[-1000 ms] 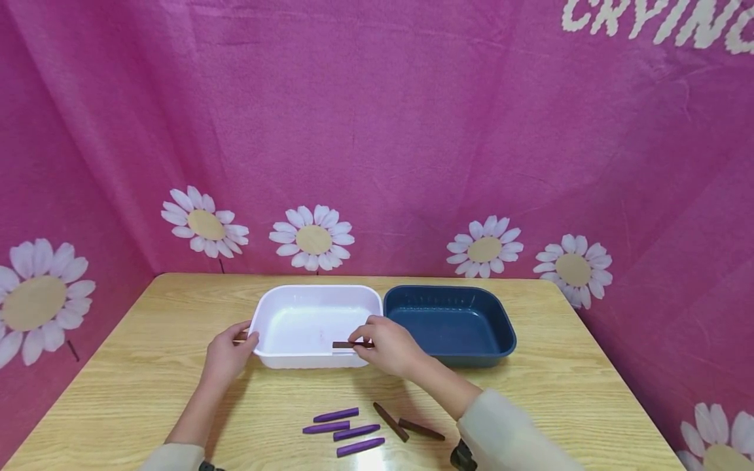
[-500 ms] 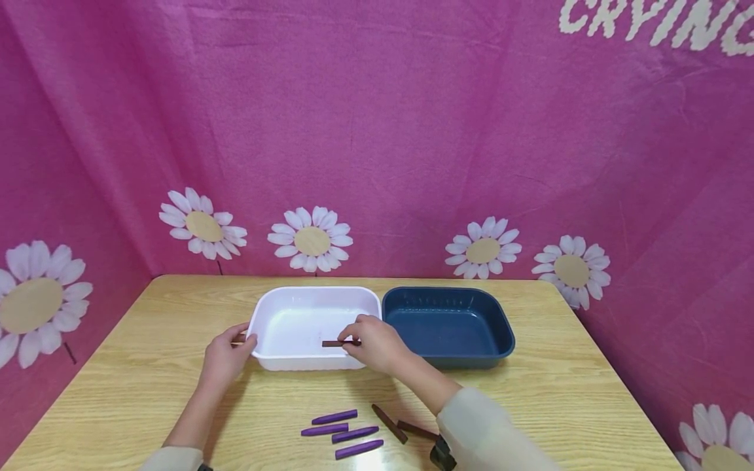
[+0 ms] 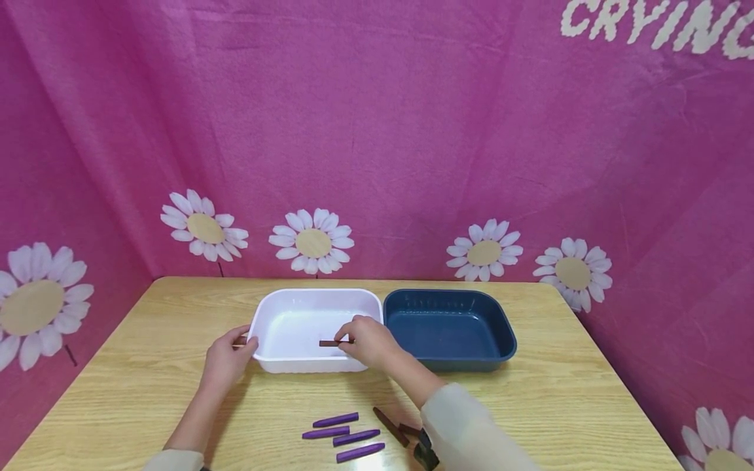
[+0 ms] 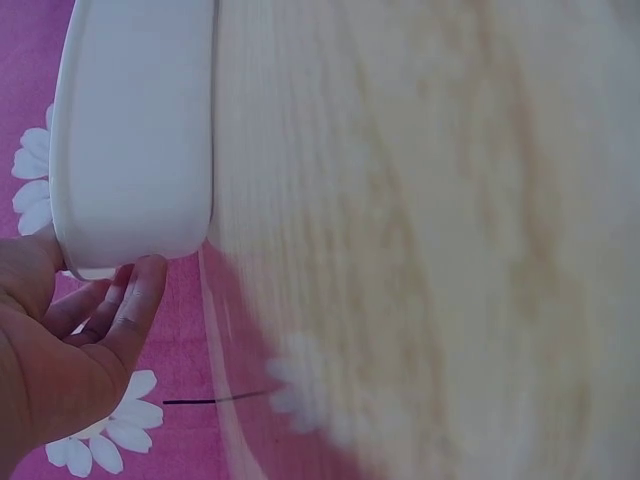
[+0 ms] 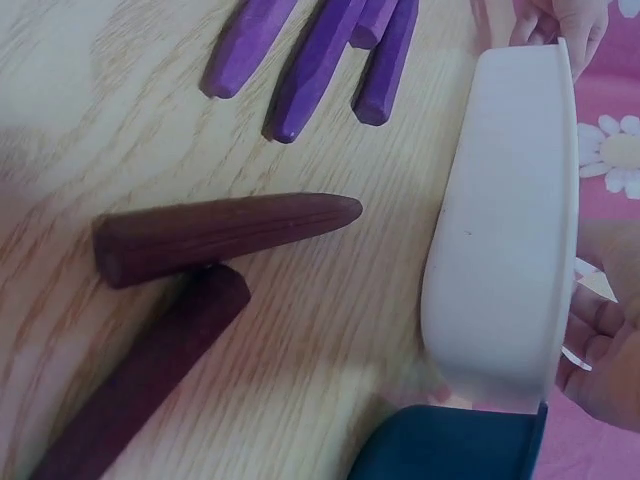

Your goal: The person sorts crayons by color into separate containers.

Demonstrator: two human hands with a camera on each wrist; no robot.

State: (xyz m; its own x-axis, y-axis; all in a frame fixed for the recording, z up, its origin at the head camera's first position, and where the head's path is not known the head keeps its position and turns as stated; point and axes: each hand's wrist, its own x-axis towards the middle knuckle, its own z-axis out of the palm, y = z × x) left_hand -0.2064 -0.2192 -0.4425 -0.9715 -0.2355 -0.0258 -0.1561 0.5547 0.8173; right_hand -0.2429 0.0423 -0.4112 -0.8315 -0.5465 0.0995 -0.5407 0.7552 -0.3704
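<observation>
Near the left end of the white tray (image 3: 312,366), my left hand (image 3: 226,358) grips the rim, thumb over the edge and fingers against the outer wall. The left wrist view shows the same grip, with the left hand (image 4: 70,345) at the tray's corner. My right hand (image 3: 368,341) pinches a brown crayon (image 3: 327,343) over the front right part of the white tray, its tip pointing left. In the right wrist view the tray's wall hides that crayon and part of the right hand (image 5: 608,340).
A navy tray (image 3: 453,364) stands against the white one's right side. Nearer me on the wooden table lie several purple crayons (image 3: 360,452) and two brown crayons (image 3: 390,426), one partly hidden by the right wrist. A pink daisy-print cloth (image 3: 377,144) hangs behind.
My right hand has moved slightly left with the brown crayon, farther over the white tray. The left hand keeps its hold on the rim.
</observation>
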